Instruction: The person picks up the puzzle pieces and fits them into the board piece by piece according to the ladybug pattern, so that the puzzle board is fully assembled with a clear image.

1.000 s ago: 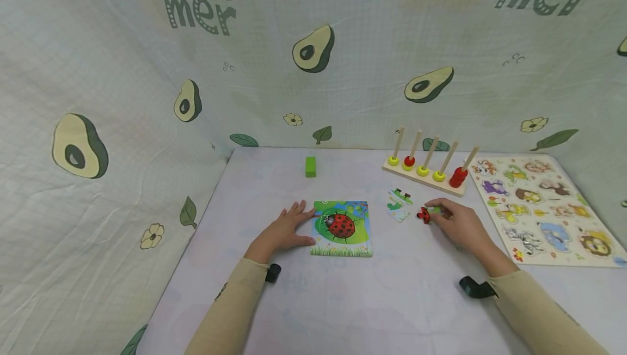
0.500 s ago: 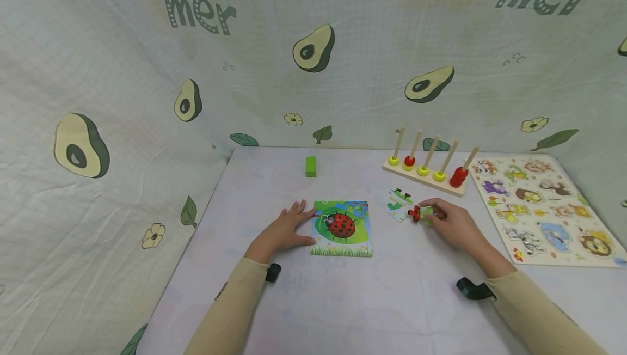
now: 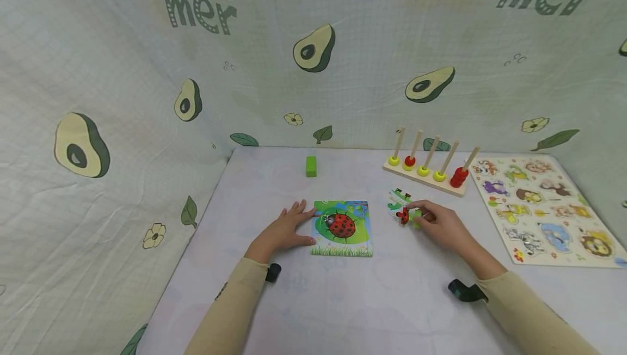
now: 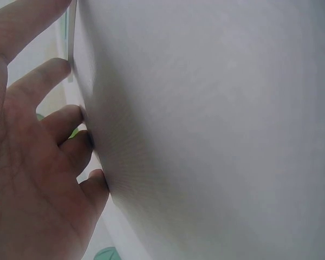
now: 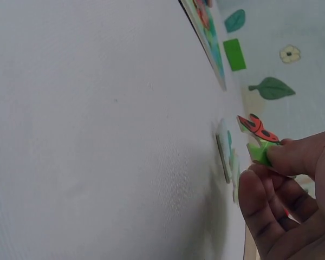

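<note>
A square ladybug puzzle board (image 3: 340, 243) lies flat in the head view. My left hand (image 3: 283, 231) rests on the table at its left edge, fingers spread, with the thumb and a fingertip touching or nearly touching the board. To the right, my right hand (image 3: 444, 227) pinches a red and green puzzle piece (image 3: 403, 215) between thumb and fingers. In the right wrist view that puzzle piece (image 5: 259, 130) is lifted off the table, showing red with black spots. Behind it lie loose puzzle pieces (image 3: 400, 196), partly covered by the held piece.
A green block (image 3: 311, 166) stands behind the board. At the back right is a wooden peg stand (image 3: 426, 178) with yellow and red rings on upright pegs. Beside it lies a large animal puzzle board (image 3: 539, 210). A patterned cloth (image 3: 362, 115) hangs behind the table.
My right hand has moved left with the pinched puzzle piece, bringing it up to the loose pieces. My left hand and the ladybug board have stayed in place.
</note>
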`<act>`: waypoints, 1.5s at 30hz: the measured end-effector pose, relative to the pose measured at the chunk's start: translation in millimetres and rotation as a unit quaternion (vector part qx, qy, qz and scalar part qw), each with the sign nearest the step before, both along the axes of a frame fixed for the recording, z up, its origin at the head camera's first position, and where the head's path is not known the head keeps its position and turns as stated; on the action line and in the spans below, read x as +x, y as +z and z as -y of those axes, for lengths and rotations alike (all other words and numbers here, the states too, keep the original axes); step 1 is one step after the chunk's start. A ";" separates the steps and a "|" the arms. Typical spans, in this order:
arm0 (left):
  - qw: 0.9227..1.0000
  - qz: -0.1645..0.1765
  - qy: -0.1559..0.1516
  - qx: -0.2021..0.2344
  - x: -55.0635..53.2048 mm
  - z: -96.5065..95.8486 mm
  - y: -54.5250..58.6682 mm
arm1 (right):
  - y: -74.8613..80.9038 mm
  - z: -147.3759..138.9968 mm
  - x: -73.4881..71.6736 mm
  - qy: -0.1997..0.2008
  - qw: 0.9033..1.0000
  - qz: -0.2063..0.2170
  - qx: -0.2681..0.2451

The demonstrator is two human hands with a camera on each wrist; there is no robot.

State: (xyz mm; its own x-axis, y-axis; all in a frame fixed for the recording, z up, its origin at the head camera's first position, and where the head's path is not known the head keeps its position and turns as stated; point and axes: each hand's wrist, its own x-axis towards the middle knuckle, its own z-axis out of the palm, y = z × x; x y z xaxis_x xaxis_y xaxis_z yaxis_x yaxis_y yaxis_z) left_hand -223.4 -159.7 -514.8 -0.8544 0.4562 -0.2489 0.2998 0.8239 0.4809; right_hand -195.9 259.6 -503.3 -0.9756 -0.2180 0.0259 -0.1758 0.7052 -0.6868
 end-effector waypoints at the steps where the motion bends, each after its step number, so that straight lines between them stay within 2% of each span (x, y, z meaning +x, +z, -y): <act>1: 1.000 -0.001 -0.001 -0.001 -0.1 0.1 -0.2 | 0.3 1.7 0.1 0.002 1.000 0.002 -0.003; 10: 1.000 0.003 -0.003 0.002 -0.8 0.3 1.2 | -3.3 16.8 1.6 0.025 0.999 -0.009 -0.018; 16: 1.000 0.006 -0.002 -0.007 -0.7 -0.3 2.0 | -7.0 28.8 1.8 0.040 0.998 0.000 -0.045; 27: 1.000 0.002 0.000 0.001 -0.4 -0.3 1.7 | -12.2 54.2 -0.2 0.072 0.994 0.004 -0.086; 33: 1.000 0.001 -0.003 -0.001 0.0 0.0 1.7 | -13.9 65.7 -2.7 0.077 0.991 0.014 -0.105; 45: 1.000 0.001 -0.001 0.005 1.0 -0.2 3.8 | -20.3 85.2 -8.8 0.088 0.992 -0.006 -0.088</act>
